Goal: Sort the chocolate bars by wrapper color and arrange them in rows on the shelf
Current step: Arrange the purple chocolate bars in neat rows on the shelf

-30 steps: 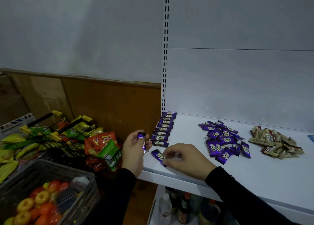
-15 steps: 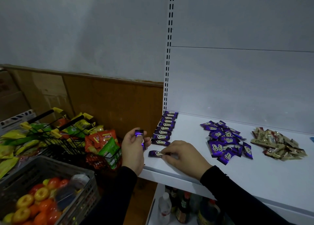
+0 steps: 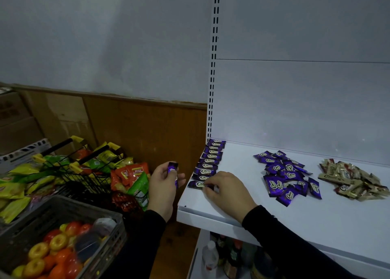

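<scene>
A: Purple wrappers: a row of purple bars (image 3: 210, 161) runs along the left edge of the white shelf (image 3: 242, 196), from the back panel to near the front lip. Right hand (image 3: 225, 189) is at the front end of it, fingers curled on the nearest purple bar (image 3: 195, 184), which lies flat on the shelf.

B: Pinching it or just touching?

A: Fingertips grip its right end. Bar sits just in front of the row, parallel to the others.

B: Left hand?

A: Left hand (image 3: 163, 182) is off the shelf's left edge, fingers curled round a held purple bar (image 3: 172, 169), upright. Can't tell whether it holds more than one.

B: Unsorted stock?

A: Loose purple pile (image 3: 287, 176) mid-shelf, bars overlapping at all angles. Gold pile (image 3: 350, 181) to its right, close beside it; can't tell if they touch.

B: Surroundings?

A: Wire basket of snack bags (image 3: 88, 169) left of the shelf, grey crate of fruit (image 3: 54, 243) in front of that. Bottles (image 3: 230, 255) on the level below the shelf. Both sleeves black.
</scene>
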### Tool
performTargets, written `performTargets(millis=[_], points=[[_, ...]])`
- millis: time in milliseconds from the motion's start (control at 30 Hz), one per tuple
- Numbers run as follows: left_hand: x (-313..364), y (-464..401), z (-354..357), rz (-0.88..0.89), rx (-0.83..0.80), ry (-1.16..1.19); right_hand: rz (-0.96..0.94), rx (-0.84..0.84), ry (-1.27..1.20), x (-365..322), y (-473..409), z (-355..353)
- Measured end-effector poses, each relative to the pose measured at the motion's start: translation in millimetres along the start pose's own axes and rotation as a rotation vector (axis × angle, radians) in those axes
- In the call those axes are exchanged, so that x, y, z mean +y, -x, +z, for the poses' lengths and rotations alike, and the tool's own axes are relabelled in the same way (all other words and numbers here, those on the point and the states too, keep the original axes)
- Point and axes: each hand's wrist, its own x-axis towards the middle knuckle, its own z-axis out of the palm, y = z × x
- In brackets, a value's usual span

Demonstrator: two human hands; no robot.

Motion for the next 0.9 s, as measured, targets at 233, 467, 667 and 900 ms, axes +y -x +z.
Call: performTargets(millis=[233,467,667,900], points=[[3,4,-1,-0.014,-0.079,0.004,0.006,-0.006,-0.011,1,-3,3],[7,9,-7,-0.088,-0.330,0.093,0.118,0.130,-0.268,-1,1,-8],[9,16,-7,-0.166,-0.508,0.042,0.161,0.027,-0.777,-7,1,-21],[9,24,-6,-0.188,-0.439,0.040,0.255,0.072,-0.913,-2,13,-27]])
